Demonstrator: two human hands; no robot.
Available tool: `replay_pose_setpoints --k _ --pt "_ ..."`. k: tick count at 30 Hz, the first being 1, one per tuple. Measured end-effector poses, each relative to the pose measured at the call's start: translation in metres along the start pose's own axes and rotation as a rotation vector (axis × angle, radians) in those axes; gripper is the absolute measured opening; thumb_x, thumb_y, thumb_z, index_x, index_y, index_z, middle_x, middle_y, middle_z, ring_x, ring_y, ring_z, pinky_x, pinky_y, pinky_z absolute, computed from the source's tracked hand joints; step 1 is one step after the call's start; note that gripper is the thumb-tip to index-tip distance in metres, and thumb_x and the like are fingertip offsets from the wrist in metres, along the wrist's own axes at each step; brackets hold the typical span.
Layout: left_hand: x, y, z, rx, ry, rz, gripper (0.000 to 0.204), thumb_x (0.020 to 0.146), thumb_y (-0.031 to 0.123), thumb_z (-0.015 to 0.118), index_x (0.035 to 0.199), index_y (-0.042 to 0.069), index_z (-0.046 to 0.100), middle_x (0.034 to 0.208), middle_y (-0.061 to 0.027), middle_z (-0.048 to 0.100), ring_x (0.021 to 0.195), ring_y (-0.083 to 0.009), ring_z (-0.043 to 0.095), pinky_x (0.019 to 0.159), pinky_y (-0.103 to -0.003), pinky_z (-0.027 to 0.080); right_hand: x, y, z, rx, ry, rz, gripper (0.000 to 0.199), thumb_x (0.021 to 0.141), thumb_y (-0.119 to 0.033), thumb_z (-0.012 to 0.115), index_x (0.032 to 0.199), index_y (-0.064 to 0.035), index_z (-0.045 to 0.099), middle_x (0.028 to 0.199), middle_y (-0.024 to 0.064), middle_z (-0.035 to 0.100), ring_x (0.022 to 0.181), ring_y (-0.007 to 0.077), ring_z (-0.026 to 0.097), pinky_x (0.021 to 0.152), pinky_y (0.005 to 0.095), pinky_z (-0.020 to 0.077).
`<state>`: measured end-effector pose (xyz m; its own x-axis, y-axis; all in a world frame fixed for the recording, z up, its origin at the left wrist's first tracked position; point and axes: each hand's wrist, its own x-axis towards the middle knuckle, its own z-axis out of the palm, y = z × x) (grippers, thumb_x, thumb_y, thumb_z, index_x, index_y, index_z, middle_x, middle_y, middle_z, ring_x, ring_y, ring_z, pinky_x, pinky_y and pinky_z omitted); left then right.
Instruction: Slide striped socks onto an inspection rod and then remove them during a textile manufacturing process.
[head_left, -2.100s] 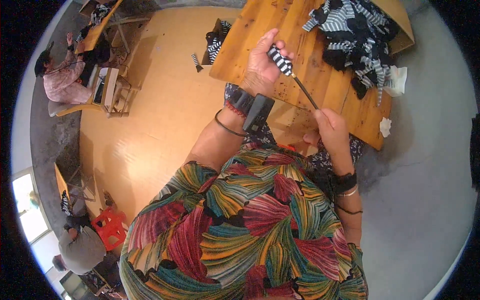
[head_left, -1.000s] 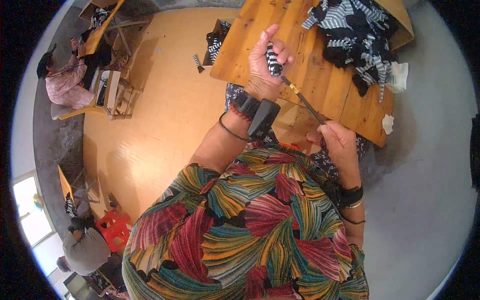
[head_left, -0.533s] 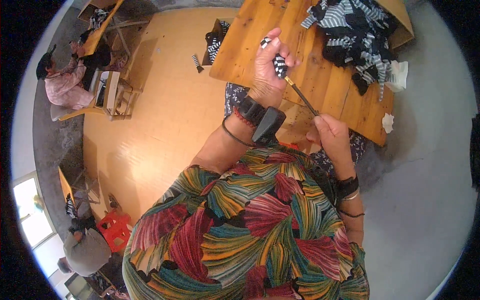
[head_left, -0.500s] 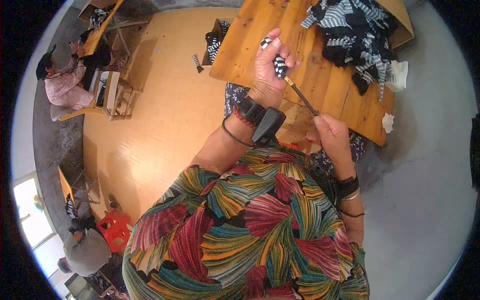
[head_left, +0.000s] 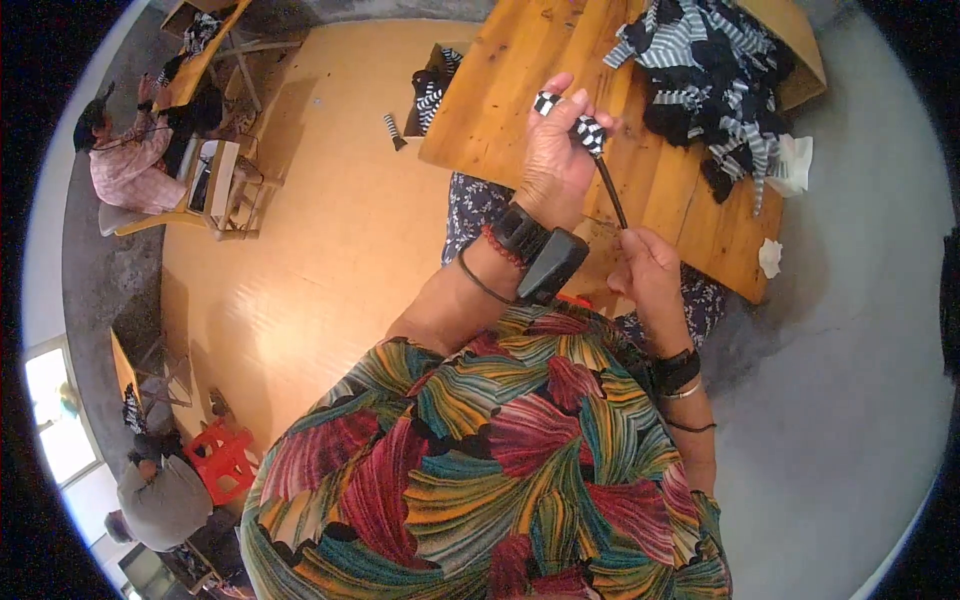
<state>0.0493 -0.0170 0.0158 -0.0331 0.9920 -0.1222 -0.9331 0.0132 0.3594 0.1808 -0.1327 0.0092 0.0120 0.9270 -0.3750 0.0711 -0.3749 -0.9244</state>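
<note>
My left hand (head_left: 556, 158) is closed round a small black-and-white checkered fabric piece (head_left: 588, 133), one end of which pokes out past the thumb. A thin dark rod (head_left: 610, 190) runs from the lower end of this fabric down to my right hand (head_left: 652, 268). The fingers of that hand pinch the rod's lower end. Its upper tip is hidden at the fabric, and I cannot tell how deep it sits. Both hands are above the near edge of the wooden table (head_left: 500, 110).
Black, grey and striped fabric pieces (head_left: 715, 90) heap at the table's far right, by a cardboard box (head_left: 800, 50). Another box (head_left: 413, 118) of striped pieces stands left of the table; one piece (head_left: 394, 132) lies on the floor. Two people sit at the left, one near a red stool (head_left: 220, 462).
Both hands have shifted slightly; the left has moved right and a little nearer. The rod stands steeper, and the brass-coloured part that showed beside the fabric is now out of sight.
</note>
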Motion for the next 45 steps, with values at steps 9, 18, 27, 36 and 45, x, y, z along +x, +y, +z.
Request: replay_pose_setpoints --k 9,18,27,36,45 --pt "-0.001 0.005 0.022 0.009 -0.008 0.079 0.026 0.077 0.005 0.056 0.101 0.009 0.047 0.070 -0.0052 0.051 0.058 -0.0184 0.051 0.067 -0.039 0.048 0.005 -0.013 0.016 0.127 0.024 0.028 0.024 0.086 -0.023 0.050 0.075 -0.0020 0.056 0.057 -0.0044 0.043 0.051 0.0054 0.039 0.047 0.0202 0.0325" --pt "-0.017 0.008 0.033 0.245 -0.098 0.120 0.028 0.075 0.003 0.058 0.100 0.003 0.045 0.052 -0.0006 0.042 0.037 -0.0109 0.037 0.041 -0.028 0.039 0.002 -0.032 0.019 0.046 -0.020 -0.089 0.025 0.087 -0.023 0.050 0.072 -0.0028 0.055 0.055 -0.0050 0.040 0.050 0.0045 0.036 0.044 0.0206 0.0284" --pt "-0.035 -0.009 0.017 0.323 -0.015 0.005 0.024 0.080 0.012 0.056 0.099 0.005 0.043 0.052 -0.0003 0.039 0.039 -0.0130 0.038 0.043 -0.030 0.040 0.016 -0.032 0.022 0.018 -0.043 -0.067 0.024 0.086 -0.019 0.048 0.069 -0.0033 0.053 0.054 -0.0045 0.040 0.048 0.0049 0.036 0.043 0.0213 0.0281" --pt "-0.009 0.030 0.007 0.139 -0.337 -0.162 0.034 0.082 0.019 0.055 0.111 0.006 0.044 0.076 -0.0088 0.057 0.079 -0.0264 0.059 0.074 -0.041 0.048 0.005 -0.033 -0.004 -0.147 -0.063 -0.064 0.025 0.086 -0.021 0.049 0.070 -0.0020 0.053 0.052 -0.0046 0.039 0.049 0.0044 0.036 0.044 0.0205 0.0298" --pt "0.009 0.017 0.012 -0.096 -0.085 -0.061 0.013 0.079 0.016 0.059 0.090 0.011 0.052 0.059 -0.0016 0.043 0.054 -0.0161 0.043 0.052 -0.031 0.038 0.002 -0.011 -0.005 -0.055 -0.012 -0.075 0.025 0.086 -0.022 0.050 0.075 -0.0005 0.058 0.054 -0.0043 0.042 0.049 0.0048 0.037 0.044 0.0211 0.0303"
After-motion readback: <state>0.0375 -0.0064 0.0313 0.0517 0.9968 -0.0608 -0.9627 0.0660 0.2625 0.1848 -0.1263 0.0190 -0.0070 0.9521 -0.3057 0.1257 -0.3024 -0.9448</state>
